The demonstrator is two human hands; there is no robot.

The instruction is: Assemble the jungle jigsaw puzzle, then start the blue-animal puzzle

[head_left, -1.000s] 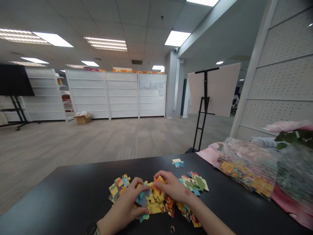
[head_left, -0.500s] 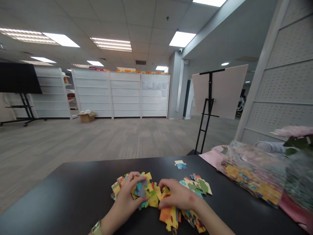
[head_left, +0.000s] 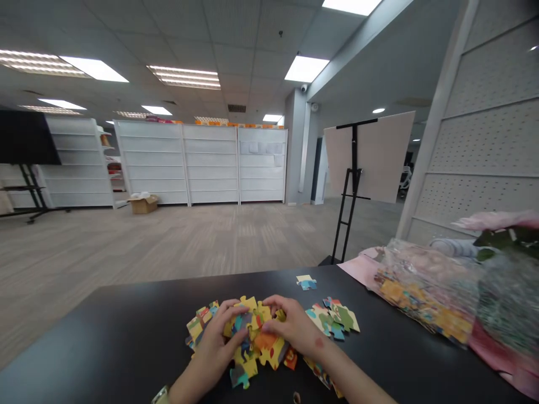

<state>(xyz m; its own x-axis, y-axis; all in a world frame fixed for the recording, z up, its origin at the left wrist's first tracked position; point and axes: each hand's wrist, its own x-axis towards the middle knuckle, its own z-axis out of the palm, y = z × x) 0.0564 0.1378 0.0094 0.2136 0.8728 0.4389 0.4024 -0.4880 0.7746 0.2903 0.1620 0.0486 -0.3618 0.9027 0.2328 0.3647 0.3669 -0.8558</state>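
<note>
A heap of yellow, orange and blue jigsaw puzzle pieces [head_left: 251,339] is bunched between my two hands on the dark table. My left hand [head_left: 213,339] curls around its left side, thumb and fingers closed on some pieces. From the other side my right hand [head_left: 297,328] grips yellow and orange pieces, which touch the heap. More pieces [head_left: 196,326] lie overlapping beyond my left hand. To the right of my right hand is a group of green and pale pieces [head_left: 340,318]. Other pieces [head_left: 318,370] are partly hidden under my right forearm.
One blue and cream puzzle piece [head_left: 306,282] lies alone near the far edge of the table [head_left: 138,314]. At the right, a clear plastic bag [head_left: 425,292] of pieces rests on pink paper, beside wrapped flowers [head_left: 505,269]. A small brown object [head_left: 297,397] sits at the near edge.
My right hand has moved left, bringing yellow and orange pieces against those by my left hand. Blue-green and yellow pieces now show below my hands. The view has turned slightly right.
</note>
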